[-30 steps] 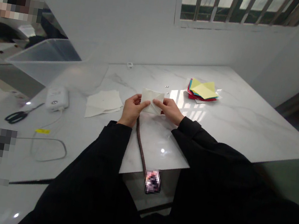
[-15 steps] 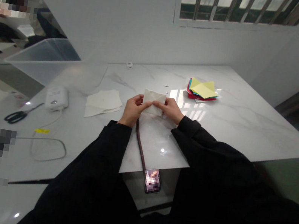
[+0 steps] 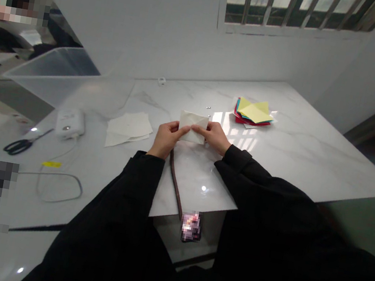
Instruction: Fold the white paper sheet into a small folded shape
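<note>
A small off-white piece of folded paper (image 3: 194, 119), envelope-like with creases running toward its middle, is held up over the table between both hands. My left hand (image 3: 165, 139) pinches its left side, thumb lying on the front face. On the other side, my right hand (image 3: 217, 137) grips the right edge, its thumb also pressed to the front near the centre. The two thumb tips almost meet; the fingers behind the paper are hidden. Left of my hands lie several loose off-white sheets (image 3: 129, 129) on the marble-patterned table (image 3: 301, 145).
A stack of coloured paper (image 3: 255, 112) sits at the back right. Scissors (image 3: 19, 147), a white charger-like box (image 3: 70, 123) and a looped cable (image 3: 81, 185) lie on the left. A brown stick-like strip (image 3: 176, 182) reaches the front edge. A clear bin (image 3: 55, 73) stands far left, near another person.
Both hands keep the same hold on the folded paper, with hardly any movement. The whole view has shifted very slightly.
</note>
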### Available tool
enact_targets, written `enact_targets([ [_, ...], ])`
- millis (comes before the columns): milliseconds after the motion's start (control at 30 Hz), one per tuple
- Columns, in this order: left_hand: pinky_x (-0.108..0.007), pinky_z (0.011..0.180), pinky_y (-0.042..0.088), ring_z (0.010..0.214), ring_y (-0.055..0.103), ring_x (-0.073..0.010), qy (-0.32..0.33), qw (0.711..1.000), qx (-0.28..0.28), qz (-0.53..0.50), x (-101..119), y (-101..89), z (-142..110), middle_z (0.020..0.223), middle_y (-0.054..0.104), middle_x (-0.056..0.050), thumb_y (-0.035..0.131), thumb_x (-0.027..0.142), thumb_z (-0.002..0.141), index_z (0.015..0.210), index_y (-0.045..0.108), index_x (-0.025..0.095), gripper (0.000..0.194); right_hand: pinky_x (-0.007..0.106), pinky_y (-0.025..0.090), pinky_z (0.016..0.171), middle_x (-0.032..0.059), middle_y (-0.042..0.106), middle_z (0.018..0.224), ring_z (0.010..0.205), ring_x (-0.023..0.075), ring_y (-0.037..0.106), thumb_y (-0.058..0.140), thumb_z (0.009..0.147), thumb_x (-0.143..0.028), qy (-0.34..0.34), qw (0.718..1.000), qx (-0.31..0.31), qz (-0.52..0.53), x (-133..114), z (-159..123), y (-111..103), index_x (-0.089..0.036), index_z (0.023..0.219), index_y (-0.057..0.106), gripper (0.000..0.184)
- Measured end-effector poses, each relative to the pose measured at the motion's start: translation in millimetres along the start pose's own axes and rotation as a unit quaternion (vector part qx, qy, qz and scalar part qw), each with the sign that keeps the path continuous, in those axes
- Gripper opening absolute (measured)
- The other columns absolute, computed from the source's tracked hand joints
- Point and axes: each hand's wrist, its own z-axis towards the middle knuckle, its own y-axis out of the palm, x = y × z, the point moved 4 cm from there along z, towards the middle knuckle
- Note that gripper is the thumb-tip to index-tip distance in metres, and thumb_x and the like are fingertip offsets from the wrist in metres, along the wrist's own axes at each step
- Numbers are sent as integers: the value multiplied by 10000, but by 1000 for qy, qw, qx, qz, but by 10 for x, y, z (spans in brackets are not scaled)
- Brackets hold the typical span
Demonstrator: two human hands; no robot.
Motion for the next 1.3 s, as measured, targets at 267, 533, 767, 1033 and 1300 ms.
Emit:
enact_targets([
  [267, -394, 858, 603, 906, 750, -282, 7, 1000, 28, -12, 27, -24, 6, 922, 801, -100, 941, 538, 613, 1023, 786, 114, 610, 266, 499, 637, 54, 715, 821, 718, 158, 614, 762, 802, -702, -24, 999, -19, -41, -55, -19, 44, -113, 1024, 746, 630],
  [533, -401, 831, 607, 908, 751, -277, 7, 998, 48, -34, 21, -65, 21, 963, 796, -106, 924, 515, 643, 1033, 774, 131, 568, 223, 459, 550, 0, 595, 695, 630, 121, 510, 708, 829, -756, -5, 999, -12, -42, -89, -37, 33, -170, 861, 709, 587],
  [767, -408, 846, 604, 898, 752, -279, -1, 999, 37, -33, 26, -47, 9, 935, 794, -110, 931, 484, 633, 1018, 776, 116, 554, 229, 403, 552, 18, 658, 732, 612, 107, 497, 797, 796, -629, -8, 1000, -17, -21, -13, 8, -4, -127, 941, 767, 523],
  [1033, -421, 884, 601, 920, 753, -289, 12, 999, 40, -23, 23, -54, 18, 929, 803, -105, 944, 490, 612, 1010, 787, 119, 566, 236, 403, 562, 24, 673, 733, 628, 115, 509, 794, 803, -589, 1, 999, -3, -36, -49, -12, -2, -115, 923, 765, 490],
  [1300, -409, 880, 596, 933, 752, -292, 11, 999, 38, -23, 27, -49, 19, 950, 804, -110, 949, 477, 609, 1009, 791, 118, 561, 235, 401, 563, 27, 681, 748, 629, 113, 507, 796, 801, -580, -5, 999, 0, -36, -57, -19, -1, -117, 916, 770, 478],
])
